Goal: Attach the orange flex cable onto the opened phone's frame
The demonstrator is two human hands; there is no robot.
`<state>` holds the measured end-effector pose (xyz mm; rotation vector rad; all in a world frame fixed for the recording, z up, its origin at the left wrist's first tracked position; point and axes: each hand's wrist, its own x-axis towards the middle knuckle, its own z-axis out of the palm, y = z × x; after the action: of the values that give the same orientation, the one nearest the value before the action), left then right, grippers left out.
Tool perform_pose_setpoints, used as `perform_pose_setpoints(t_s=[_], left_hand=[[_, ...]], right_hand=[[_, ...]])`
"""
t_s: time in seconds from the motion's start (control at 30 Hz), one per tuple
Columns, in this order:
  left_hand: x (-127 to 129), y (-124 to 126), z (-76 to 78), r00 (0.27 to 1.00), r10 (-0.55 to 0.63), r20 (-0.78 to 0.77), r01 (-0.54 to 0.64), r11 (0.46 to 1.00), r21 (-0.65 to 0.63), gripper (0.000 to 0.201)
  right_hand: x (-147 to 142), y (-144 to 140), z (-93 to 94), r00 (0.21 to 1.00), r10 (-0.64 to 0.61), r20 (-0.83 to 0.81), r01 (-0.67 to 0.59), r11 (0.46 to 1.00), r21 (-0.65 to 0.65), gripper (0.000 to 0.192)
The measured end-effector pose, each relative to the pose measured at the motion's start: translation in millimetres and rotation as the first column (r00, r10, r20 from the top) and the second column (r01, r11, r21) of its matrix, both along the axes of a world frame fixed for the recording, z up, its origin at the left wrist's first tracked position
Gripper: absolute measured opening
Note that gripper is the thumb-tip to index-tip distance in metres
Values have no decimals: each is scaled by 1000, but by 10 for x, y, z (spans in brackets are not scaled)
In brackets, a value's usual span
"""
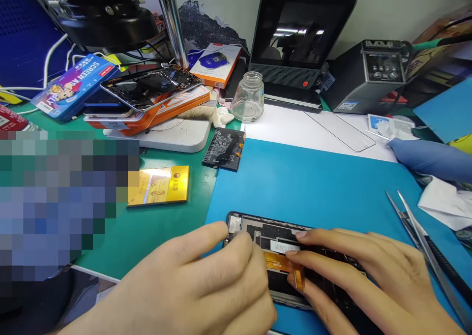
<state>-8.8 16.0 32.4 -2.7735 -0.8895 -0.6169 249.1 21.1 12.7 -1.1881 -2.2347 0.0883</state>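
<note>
The phone frame (254, 222) lies flat, inner side up, on the blue mat (313, 182), directly beneath and between the two hands. The mat presumably shields the frame from the hard bench (199, 182); the upturned side leaves the orange flex cable (276, 262) accessible. The right hand (379, 271) covers the frame's right portion, likely to steady it and control the free end of the cable. The left hand (221, 281) is at the opposite end, apparently to work or brace that edge. Tweezers (423, 244) rest just right of the right hand, tips pointing away from the person, probably for quick pickup. A black battery (224, 149) and a gold box (158, 186) lie beyond the left hand, clear of the frame.

Hand pose: the left hand is back-up, fingers curled inward, index finger reaching to the frame's corner; its grasp is hidden and cannot be determined. The right hand is spread low, two fingertips on the frame and cable, thumb at the cable's bent end. Whether the cable is pinched cannot be confirmed.
</note>
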Motion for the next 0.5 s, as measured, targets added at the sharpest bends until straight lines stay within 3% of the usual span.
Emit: perform_pose_setpoints(t_s=[0.17, 0.3, 0.5], left_hand=[[-47, 7, 56, 998, -45, -43, 45, 999, -8, 43], [-96, 11, 51, 999, -26, 39, 27, 999, -34, 37], [-42, 32, 19, 987, -22, 158, 29, 998, -47, 25]], right_hand=[[40, 32, 77, 999, 29, 30, -31, 999, 41, 17], [77, 39, 104, 993, 111, 26, -113, 991, 73, 16], [94, 14, 97, 994, 111, 13, -111, 992, 51, 15]])
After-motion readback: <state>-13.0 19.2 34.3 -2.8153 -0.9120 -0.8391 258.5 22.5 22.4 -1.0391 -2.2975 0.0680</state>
